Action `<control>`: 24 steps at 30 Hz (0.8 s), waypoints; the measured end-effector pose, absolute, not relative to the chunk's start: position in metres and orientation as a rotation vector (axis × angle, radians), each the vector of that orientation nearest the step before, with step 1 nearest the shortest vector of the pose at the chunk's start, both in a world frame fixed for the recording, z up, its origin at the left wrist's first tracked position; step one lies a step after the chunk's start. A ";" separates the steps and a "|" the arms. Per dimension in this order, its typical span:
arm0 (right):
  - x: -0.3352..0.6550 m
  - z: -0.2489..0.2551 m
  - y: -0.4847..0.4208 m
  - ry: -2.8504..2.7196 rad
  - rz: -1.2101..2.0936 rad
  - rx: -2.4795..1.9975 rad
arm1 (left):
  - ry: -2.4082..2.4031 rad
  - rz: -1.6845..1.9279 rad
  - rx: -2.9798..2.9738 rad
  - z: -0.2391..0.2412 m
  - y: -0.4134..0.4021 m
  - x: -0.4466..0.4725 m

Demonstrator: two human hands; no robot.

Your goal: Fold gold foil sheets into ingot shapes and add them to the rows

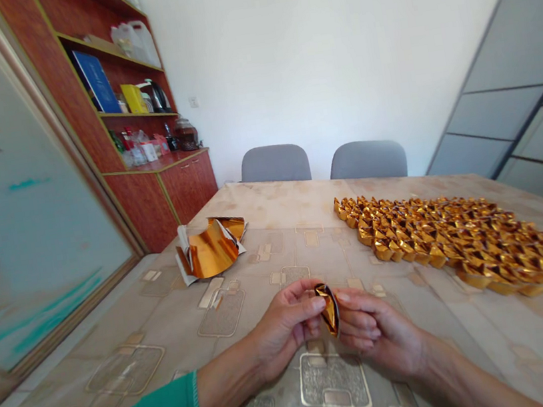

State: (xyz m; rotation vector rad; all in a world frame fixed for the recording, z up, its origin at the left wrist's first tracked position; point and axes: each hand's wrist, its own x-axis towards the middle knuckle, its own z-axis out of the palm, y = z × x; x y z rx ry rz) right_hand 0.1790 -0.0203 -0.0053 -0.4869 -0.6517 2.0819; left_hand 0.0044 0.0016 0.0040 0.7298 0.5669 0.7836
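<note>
Both hands (284, 323) (384, 322) pinch a folded gold piece (328, 311) — similar pieces (427, 235) crowd together rightward.

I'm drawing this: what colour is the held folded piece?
The folded piece is mostly shiny gold; head view.

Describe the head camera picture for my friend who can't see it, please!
The left hand and right hand hold a small folded gold piece above a patterned tablecloth. Many folded gold shapes sit to the right, shiny gold sheets to the left. Two gray chairs stand behind.
</note>
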 end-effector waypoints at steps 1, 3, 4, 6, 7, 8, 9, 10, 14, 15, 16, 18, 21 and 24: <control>0.179 -0.005 -0.020 -0.660 2.063 -0.499 | 0.568 0.799 0.741 0.004 0.001 0.005; 0.178 -0.005 -0.021 -0.680 2.057 -0.530 | 0.606 0.848 0.770 0.004 0.000 0.006; 0.178 -0.006 -0.021 -0.691 2.066 -0.543 | 0.635 0.876 0.787 0.004 0.000 0.007; 0.177 -0.006 -0.023 -0.714 2.095 -0.564 | 0.690 0.917 0.814 0.005 -0.001 0.008; 0.177 -0.007 -0.023 -0.722 2.110 -0.572 | 0.708 0.924 0.825 0.005 -0.001 0.008; 0.177 -0.007 -0.024 -0.727 2.123 -0.579 | 0.718 0.918 0.834 0.005 -0.001 0.008; 0.176 -0.006 -0.024 -0.731 2.133 -0.586 | 0.723 0.904 0.844 0.005 -0.001 0.007; 0.176 -0.006 -0.025 -0.736 2.136 -0.591 | 0.723 0.885 0.852 0.005 -0.001 0.007; 0.176 -0.005 -0.025 -0.770 2.116 -0.585 | 0.699 0.848 0.872 0.006 -0.002 0.005; 0.176 -0.005 -0.024 -0.774 2.116 -0.579 | 0.704 0.866 0.885 0.007 -0.002 0.006; 0.176 -0.005 -0.024 -0.773 2.120 -0.575 | 0.711 0.887 0.901 0.007 -0.002 0.006; 0.176 -0.005 -0.024 -0.761 2.135 -0.576 | 0.716 0.913 0.925 0.007 -0.003 0.007; 0.177 -0.003 -0.024 -0.722 2.126 -0.574 | 0.690 0.863 0.875 0.008 -0.002 0.006; 0.177 -0.002 -0.024 -0.694 2.080 -0.556 | 0.640 0.781 0.784 0.010 -0.001 0.003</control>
